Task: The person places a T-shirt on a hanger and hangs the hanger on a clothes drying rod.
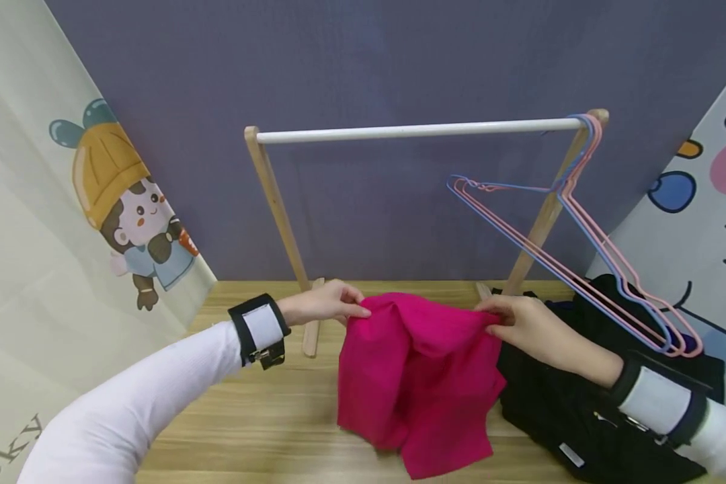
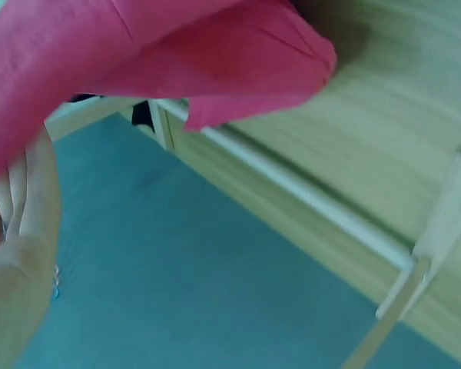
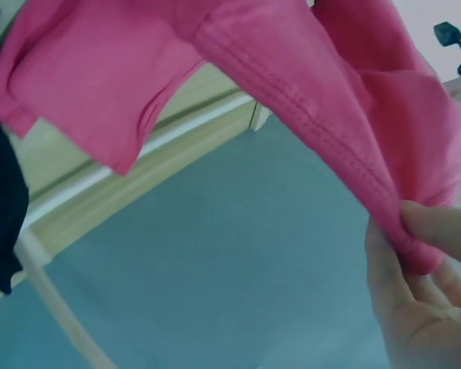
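Bright pink shorts (image 1: pixel 423 376) hang spread between my two hands above the wooden table, their lower edges dangling loose. My left hand (image 1: pixel 329 300) pinches the upper left corner. At the upper right corner, my right hand (image 1: pixel 526 326) pinches the cloth between thumb and fingers. The right wrist view shows a stitched edge of the shorts (image 3: pixel 292 100) running down to the right hand's fingertips (image 3: pixel 430 223). In the left wrist view the cloth (image 2: pixel 177 54) covers the left hand's fingertips.
Behind the shorts stands a wooden rack with a white rail (image 1: pixel 411 130). Pink and blue hangers (image 1: pixel 581 195) hang at its right end. Beneath them lies a heap of black clothing (image 1: pixel 569 403) on the table (image 1: pixel 248 417). Printed curtains (image 1: pixel 30 222) flank both sides.
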`<action>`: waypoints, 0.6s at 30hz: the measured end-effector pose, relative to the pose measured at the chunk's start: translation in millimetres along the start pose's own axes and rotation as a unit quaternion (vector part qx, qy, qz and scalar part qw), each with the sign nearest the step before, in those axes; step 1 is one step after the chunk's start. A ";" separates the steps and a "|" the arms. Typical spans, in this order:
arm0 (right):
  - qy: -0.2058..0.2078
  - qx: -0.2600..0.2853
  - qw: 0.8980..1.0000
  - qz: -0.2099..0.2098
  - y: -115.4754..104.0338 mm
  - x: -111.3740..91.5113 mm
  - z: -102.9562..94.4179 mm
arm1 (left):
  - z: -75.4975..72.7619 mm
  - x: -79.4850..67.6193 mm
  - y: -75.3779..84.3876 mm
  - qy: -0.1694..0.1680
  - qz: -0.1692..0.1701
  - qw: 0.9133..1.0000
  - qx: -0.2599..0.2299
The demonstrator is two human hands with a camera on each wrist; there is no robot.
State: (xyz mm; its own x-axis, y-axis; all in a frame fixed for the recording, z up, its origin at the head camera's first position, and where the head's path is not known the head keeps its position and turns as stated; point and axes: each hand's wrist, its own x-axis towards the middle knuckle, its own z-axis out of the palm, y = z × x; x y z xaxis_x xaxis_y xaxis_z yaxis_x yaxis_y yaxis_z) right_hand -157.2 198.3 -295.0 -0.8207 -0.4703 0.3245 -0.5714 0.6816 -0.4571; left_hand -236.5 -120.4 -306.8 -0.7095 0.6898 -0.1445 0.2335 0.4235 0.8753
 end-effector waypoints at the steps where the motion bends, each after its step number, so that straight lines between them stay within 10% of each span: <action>1: 0.003 -0.004 1.000 0.011 0.9 1.0 -3.8 | -2.8 -0.4 2.5 0.015 0.005 1.000 0.006; 18: -0.006 0.003 0.995 0.098 18.2 18.2 -39.4 | -30.7 -13.9 27.7 0.140 0.162 0.952 0.216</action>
State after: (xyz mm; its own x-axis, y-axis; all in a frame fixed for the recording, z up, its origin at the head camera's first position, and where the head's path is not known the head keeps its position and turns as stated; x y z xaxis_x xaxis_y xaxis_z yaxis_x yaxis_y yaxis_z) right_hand -182.2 224.3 -264.8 -0.9163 -0.3356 0.2187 -0.4005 0.7576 -0.5155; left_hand -240.6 -136.2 -266.4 -0.6893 0.6670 0.2830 0.6795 0.4596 0.5719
